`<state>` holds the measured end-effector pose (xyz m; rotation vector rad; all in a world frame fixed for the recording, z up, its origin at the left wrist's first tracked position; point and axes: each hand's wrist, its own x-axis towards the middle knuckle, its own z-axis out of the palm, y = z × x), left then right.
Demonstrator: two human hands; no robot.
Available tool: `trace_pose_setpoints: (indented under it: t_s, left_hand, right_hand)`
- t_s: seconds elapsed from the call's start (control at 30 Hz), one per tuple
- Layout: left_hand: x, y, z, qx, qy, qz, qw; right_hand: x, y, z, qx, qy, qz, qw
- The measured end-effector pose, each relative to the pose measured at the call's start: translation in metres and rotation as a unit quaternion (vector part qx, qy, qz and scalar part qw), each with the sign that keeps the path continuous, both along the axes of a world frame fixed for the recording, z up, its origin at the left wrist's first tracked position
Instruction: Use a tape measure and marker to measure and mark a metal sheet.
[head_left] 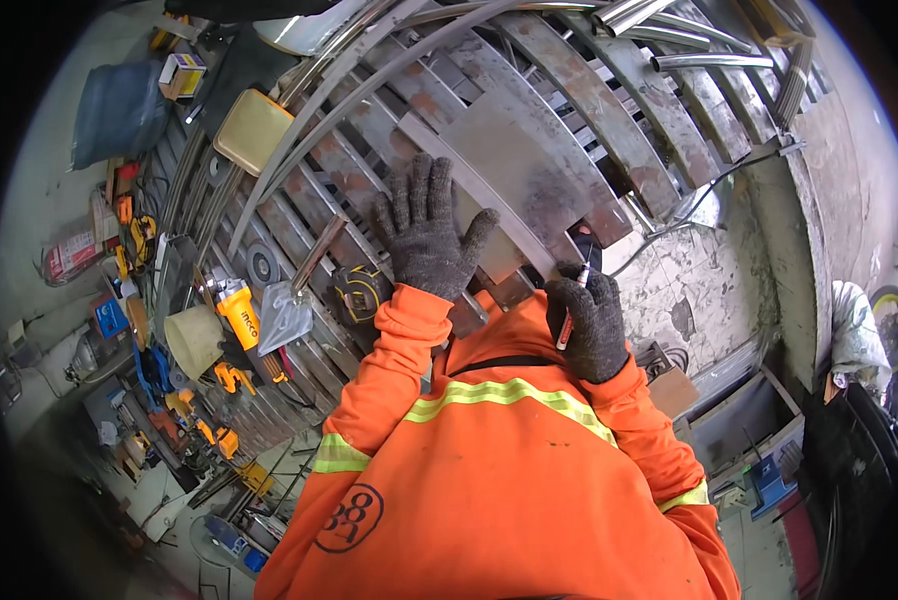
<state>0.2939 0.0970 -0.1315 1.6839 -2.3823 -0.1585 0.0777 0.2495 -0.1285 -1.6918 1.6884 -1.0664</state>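
Angle grinder (237,312): glossy yellow plastic body, lying among tools
Tape measure (359,292): rounded black-and-yellow case, resting just beside the left hand (429,230)
Left hand's grip: released, coarse grey knit fingers spreading flat; whether they are pressing the metal strip (481,192), I cannot tell
Metal strip: narrow, straight-edged, its long axis running diagonally from upper left to lower right
Plate (509,150): thin dull sheet, darkly smudged, lying along the strip's far side over rust-patched slats (599,112)
Marker (567,330): slim red-and-white cylinder near the strip's lower end, pointing up the view, leaning slightly right
Right hand (593,325): knit-gloved, grasping the marker, fingers curling
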Motion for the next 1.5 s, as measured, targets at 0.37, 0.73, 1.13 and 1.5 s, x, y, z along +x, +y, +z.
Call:
trace_pose_setpoints:
  t_s: [0.37,0.73,1.13,1.5]
  left_hand:
    - [-0.001,0.0,0.0,-0.019,-0.014,-0.01,1.0]
    - [-0.001,0.001,0.001,-0.026,-0.009,-0.013,1.0]
    - [0.0,0.0,0.001,-0.016,-0.005,-0.007,1.0]
    - [0.0,0.001,0.0,-0.009,-0.013,-0.004,1.0]
  right_hand:
    - [-0.007,0.0,0.006,0.018,-0.049,0.047,0.998]
    - [-0.008,0.001,0.008,0.049,-0.056,0.046,0.996]
    - [-0.009,-0.006,0.01,0.026,-0.019,0.04,0.999]
    - [-0.007,-0.004,0.003,0.005,-0.027,0.032,0.999]
